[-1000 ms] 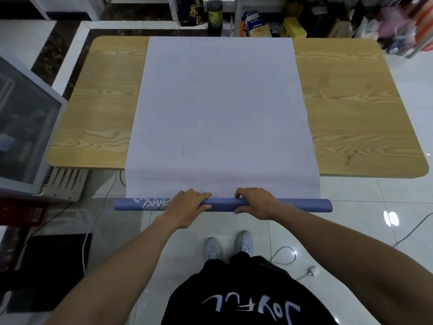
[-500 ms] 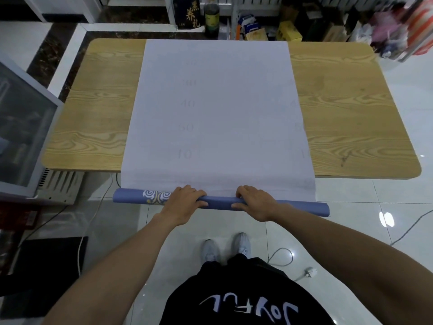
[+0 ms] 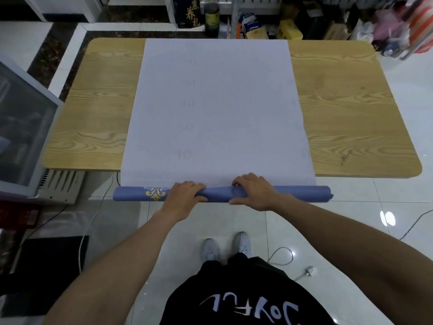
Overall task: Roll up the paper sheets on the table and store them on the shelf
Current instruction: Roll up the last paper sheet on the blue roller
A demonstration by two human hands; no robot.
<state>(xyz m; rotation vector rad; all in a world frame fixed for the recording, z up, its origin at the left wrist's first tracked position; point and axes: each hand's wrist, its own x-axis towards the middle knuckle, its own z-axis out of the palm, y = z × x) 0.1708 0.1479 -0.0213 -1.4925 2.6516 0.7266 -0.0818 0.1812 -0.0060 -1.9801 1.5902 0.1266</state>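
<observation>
Faint: numerals on the white paper sheet (image 3: 218, 102)
Count: one sheet, one blue rolled end (image 3: 300, 194), one light wooden counter (image 3: 351, 113)
Grips: left grip (image 3: 181, 199) and right grip (image 3: 254, 194) curl round the rolled end

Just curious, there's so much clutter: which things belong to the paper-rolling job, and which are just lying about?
Job: paper sheet, blue rolled end, left hand, right hand, table.
Lying about: dark bottle, yellow box, floor plug, glass-fronted cabinet.
</observation>
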